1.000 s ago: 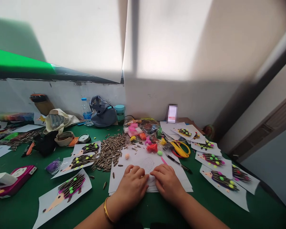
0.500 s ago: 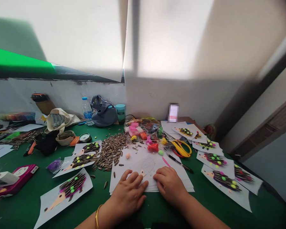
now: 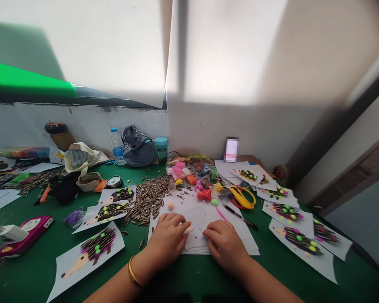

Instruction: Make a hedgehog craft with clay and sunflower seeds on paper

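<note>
Many striped seeds (image 3: 150, 198): lying heaped at the left edge of the paper stack (image 3: 244, 236).
Left hand (image 3: 168, 236): fingers bending close together, index tip reaching the peach snout piece (image 3: 189, 229); whether pinching it, cannot tell.
Hedgehog drawing (image 3: 198, 215): lying on the stack, just beyond and between the fingertips, long axis slanting from snout at lower left toward upper right; left hand sitting nearer.
Right hand (image 3: 224, 240): fingers curling narrowly, resting on paper; any hold hiding from view.
Black pen (image 3: 240, 217): lying aslant beyond right hand.
</note>
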The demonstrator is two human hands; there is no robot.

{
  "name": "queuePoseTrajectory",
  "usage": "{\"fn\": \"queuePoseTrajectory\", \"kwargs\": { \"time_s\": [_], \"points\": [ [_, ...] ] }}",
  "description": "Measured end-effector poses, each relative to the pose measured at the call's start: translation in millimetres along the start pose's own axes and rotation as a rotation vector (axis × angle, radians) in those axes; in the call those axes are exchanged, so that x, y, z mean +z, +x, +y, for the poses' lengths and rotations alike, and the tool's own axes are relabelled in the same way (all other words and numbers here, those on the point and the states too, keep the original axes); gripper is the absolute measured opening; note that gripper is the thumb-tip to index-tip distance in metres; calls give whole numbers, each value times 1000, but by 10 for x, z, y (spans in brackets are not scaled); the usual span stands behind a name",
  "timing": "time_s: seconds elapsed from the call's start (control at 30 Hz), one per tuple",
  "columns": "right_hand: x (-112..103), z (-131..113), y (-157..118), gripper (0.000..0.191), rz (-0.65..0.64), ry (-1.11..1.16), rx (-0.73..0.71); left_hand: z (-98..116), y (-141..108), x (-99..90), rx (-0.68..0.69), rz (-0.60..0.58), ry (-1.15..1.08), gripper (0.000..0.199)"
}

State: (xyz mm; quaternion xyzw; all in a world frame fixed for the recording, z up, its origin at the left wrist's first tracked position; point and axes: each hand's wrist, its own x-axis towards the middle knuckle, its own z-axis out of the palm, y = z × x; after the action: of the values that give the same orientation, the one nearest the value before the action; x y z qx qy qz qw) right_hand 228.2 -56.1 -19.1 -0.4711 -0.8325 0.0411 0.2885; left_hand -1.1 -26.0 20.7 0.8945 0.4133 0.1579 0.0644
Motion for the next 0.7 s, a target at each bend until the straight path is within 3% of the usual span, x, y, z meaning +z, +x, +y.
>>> {"fn": "queuePoseTrajectory", "kwargs": {
  "time_s": [0.1,0.2,0.3,0.4,0.6,0.7],
  "points": [
    [1,-49,-1,32,-61,-3,-76,-132,9,19,-6,-14,-39,41],
    [22,-74,-2,42,-108,-13,-107,-206,-24,99,-16,-26,-99,63],
    [33,-66,-1,39,-104,-23,-87,-214,-60,160,-29,-31,-121,74],
    [26,-52,2,31,-69,-45,-45,-202,-73,182,-44,-34,-114,77],
    [38,-75,5,40,-106,-40,-102,-213,-79,202,-50,-27,-114,78],
    [38,-63,6,35,-69,-42,-81,-208,-87,199,-55,-30,-123,77]
  ]
}}
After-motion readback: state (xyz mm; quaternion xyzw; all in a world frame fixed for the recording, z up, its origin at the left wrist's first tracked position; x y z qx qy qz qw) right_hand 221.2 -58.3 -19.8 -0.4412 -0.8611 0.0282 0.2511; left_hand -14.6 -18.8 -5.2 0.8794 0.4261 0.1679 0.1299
